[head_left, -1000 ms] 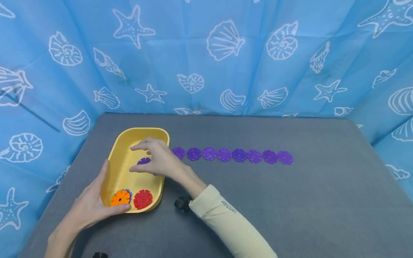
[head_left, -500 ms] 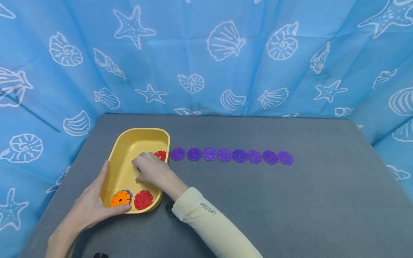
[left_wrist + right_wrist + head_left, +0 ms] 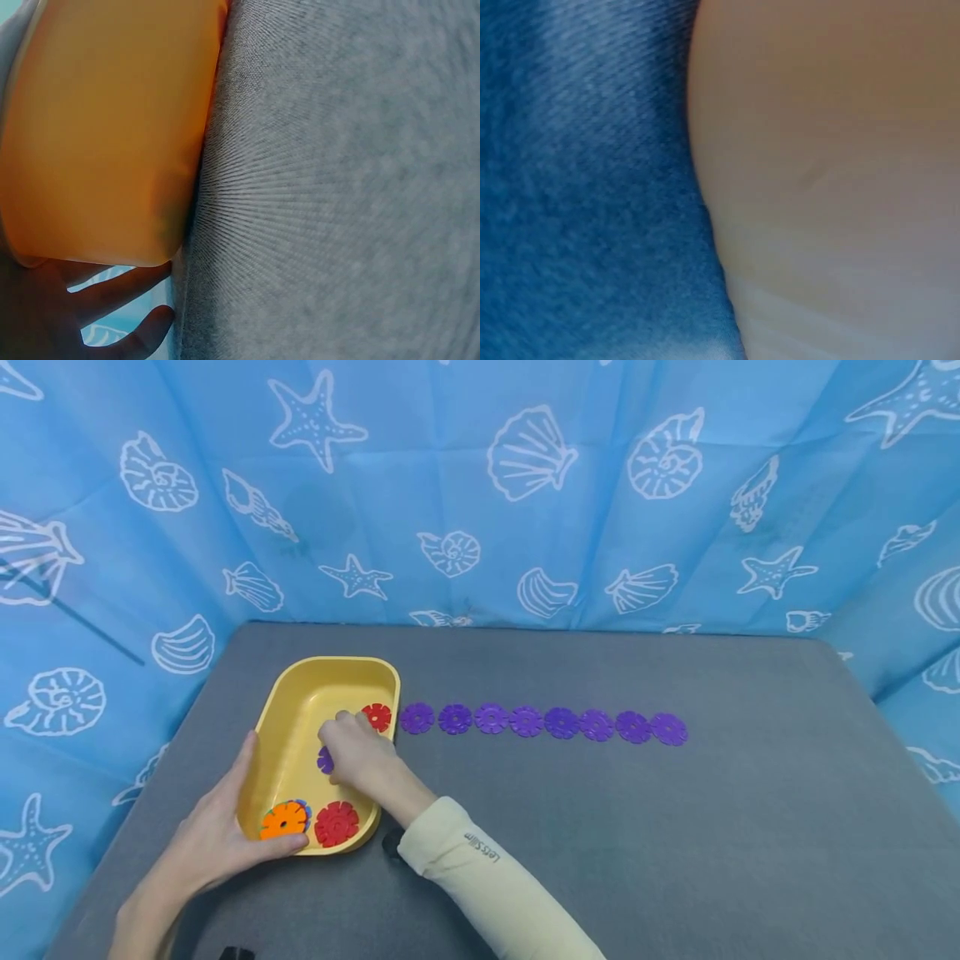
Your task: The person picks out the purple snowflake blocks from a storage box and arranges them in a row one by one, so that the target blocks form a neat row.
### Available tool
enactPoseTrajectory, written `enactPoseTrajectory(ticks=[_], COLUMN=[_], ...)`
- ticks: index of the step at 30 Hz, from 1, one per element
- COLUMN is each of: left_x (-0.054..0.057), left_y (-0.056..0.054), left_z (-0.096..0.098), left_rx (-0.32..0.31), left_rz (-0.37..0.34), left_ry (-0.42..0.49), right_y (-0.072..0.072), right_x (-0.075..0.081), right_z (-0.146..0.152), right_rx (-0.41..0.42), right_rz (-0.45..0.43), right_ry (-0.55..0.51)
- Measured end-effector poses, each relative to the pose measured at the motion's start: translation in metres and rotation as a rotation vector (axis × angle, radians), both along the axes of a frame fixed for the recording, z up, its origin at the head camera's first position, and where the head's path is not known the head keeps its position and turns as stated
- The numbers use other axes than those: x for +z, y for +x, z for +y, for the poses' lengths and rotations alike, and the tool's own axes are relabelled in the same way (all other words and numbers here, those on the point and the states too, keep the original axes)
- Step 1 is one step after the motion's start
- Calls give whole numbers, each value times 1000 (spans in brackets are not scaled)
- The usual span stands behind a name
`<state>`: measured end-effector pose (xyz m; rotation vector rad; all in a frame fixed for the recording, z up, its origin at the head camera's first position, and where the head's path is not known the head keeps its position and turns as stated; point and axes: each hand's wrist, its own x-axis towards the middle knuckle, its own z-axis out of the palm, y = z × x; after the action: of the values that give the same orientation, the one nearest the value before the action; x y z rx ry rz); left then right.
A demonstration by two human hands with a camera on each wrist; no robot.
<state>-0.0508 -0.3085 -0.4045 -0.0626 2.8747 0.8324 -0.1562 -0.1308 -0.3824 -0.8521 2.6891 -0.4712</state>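
Note:
A yellow plastic tray [image 3: 296, 693] stands at the left of the table. My left hand [image 3: 210, 835] holds its near left corner, thumb over the front rim and fingers along the outer wall. In the left wrist view, spread fingers [image 3: 120, 296] show past the tray's wall [image 3: 112, 135]. Inside the tray, my right hand [image 3: 360, 756] has curled fingers and pinches a purple notched disc [image 3: 325, 761], partly hidden by the hand. A red notched disc [image 3: 377, 717] lies by the right wall. Orange [image 3: 285, 820] and red notched discs [image 3: 337, 824] lie at the near end.
A row of several purple notched discs [image 3: 527, 722] runs rightward from the tray across the grey table [image 3: 675, 843]. Behind hangs a blue curtain [image 3: 420, 485] with white shells and starfish. Small black objects [image 3: 392, 843] show near the right wrist and at the bottom edge.
My right hand has lowered into the tray, and its spread fingers have closed on the purple disc. The red disc by the right wall came into view. My left hand stays on the tray.

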Motion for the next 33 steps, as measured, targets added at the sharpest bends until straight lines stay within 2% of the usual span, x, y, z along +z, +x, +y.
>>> enactPoseTrajectory(ticks=[8, 17, 23, 28, 33], left_x=[1, 0, -1, -3, -3], left_y=[-1, -1, 0, 1, 0], left_z=[0, -1, -2, -3, -3], left_rx=[-5, 3, 1, -3, -7], left_rz=[-17, -42, -28, -34, -33], left_ry=[5, -10, -6, -4, -4], right_y=[1, 2, 2, 1, 0], right_x=[3, 0, -2, -3, -2], right_z=[2, 2, 0, 0, 1], right_rx=[39, 132, 167, 165, 160], right_rz=[-39, -16, -37, -73, -76], right_ry=[30, 111, 71, 31, 32])
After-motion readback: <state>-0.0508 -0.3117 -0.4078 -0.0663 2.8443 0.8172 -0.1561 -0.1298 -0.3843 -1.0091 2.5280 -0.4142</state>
